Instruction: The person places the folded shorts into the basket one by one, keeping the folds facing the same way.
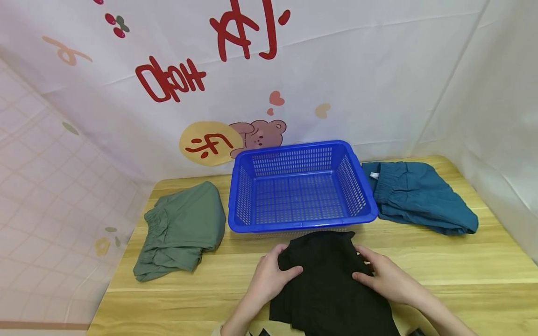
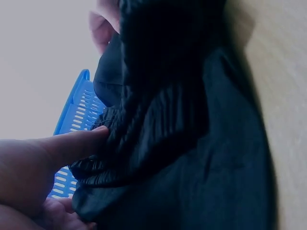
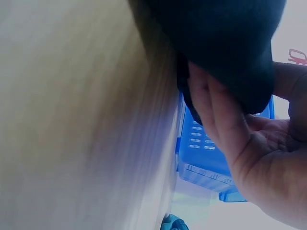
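In the head view a pair of black pants (image 1: 325, 284) lies folded at the front of the table, just before the blue basket. Gathered elastic shows at the pants' edge in the left wrist view (image 2: 158, 124). My left hand (image 1: 271, 275) holds the left side of the pants, thumb on top. On the opposite side my right hand (image 1: 384, 277) grips the cloth between thumb and fingers. Seen from the right wrist, the fingers (image 3: 225, 112) reach under the dark fabric, which partly hides them.
A blue plastic basket (image 1: 302, 227) stands at the back middle of the wooden table (image 1: 239, 291). Folded green pants (image 1: 185, 226) lie left of it, folded teal pants (image 1: 424, 196) right of it. A printed white cloth (image 1: 378, 70) hangs behind and along both sides.
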`<move>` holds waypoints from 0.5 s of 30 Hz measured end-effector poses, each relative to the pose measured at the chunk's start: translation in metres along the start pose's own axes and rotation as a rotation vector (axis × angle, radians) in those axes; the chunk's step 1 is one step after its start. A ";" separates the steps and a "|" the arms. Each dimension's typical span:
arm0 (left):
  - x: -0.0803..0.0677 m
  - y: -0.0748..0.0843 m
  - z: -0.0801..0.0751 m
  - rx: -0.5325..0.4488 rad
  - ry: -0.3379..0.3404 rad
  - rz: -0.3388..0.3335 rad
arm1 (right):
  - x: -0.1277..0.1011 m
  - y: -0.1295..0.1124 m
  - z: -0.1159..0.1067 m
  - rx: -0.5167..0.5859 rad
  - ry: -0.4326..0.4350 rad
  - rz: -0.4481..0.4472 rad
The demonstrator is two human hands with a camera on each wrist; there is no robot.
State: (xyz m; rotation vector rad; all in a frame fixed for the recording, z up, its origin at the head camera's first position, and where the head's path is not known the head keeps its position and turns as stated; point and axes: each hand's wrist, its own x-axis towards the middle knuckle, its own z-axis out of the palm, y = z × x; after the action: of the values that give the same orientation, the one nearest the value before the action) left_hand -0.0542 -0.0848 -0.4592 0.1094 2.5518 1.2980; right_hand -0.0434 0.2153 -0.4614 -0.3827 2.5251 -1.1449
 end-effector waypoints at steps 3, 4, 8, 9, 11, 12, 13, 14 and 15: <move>0.000 -0.001 0.000 -0.022 -0.012 0.023 | 0.000 0.000 0.001 0.011 0.009 -0.012; -0.001 -0.001 0.000 -0.029 -0.017 0.029 | -0.001 0.001 0.001 0.014 0.015 -0.024; -0.004 0.004 -0.006 -0.044 -0.052 0.044 | -0.003 0.001 0.000 0.028 0.026 -0.081; -0.005 0.005 -0.008 -0.048 -0.065 0.047 | -0.004 0.000 -0.001 0.034 0.022 -0.092; -0.008 0.010 -0.013 -0.045 -0.090 0.054 | -0.005 -0.001 -0.003 0.045 0.014 -0.112; -0.009 0.012 -0.015 -0.042 -0.102 0.059 | -0.006 -0.002 -0.004 0.052 0.009 -0.122; -0.010 0.013 -0.018 -0.037 -0.114 0.063 | -0.006 -0.003 -0.005 0.060 0.008 -0.133; -0.010 0.015 -0.020 -0.036 -0.124 0.063 | -0.007 -0.003 -0.006 0.071 0.005 -0.136; -0.011 0.017 -0.021 -0.030 -0.130 0.064 | -0.008 -0.005 -0.006 0.082 0.000 -0.135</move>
State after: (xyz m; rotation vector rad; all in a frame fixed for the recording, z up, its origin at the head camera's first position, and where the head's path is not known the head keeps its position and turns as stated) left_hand -0.0501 -0.0937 -0.4314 0.2626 2.4366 1.3067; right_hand -0.0385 0.2195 -0.4523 -0.5393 2.4744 -1.2932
